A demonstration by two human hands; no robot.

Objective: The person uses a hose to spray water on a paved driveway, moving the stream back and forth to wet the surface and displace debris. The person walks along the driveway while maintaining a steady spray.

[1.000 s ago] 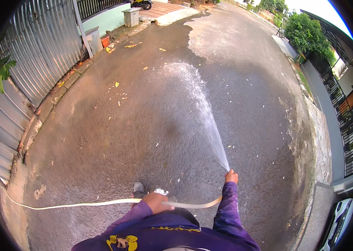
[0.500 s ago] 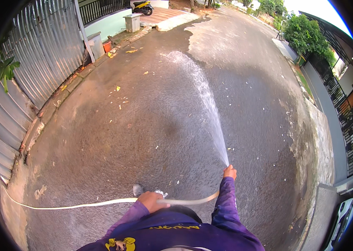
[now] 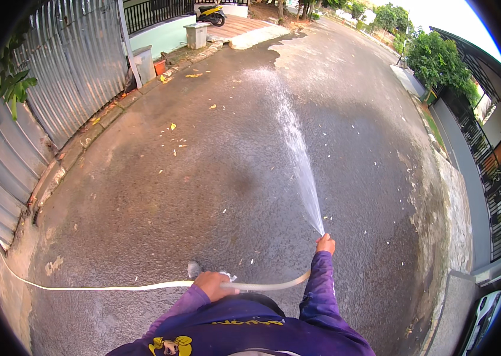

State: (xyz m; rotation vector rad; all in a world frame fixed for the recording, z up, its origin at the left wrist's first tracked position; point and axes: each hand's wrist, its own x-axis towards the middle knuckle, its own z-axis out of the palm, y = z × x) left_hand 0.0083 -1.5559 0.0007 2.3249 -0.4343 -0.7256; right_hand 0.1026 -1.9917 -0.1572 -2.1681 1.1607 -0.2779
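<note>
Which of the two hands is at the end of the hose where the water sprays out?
The right hand, stretched forward at the hose tip where the water jet starts. The left hand only grips the hose further back, near the body.

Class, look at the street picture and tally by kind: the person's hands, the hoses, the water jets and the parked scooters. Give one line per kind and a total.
Hands: 2, the left hand and the right hand, both on the hose
Hoses: 1, the pale hose
Water jets: 1, the spray
Scooters: 1, the yellow scooter
Total: 5
</note>
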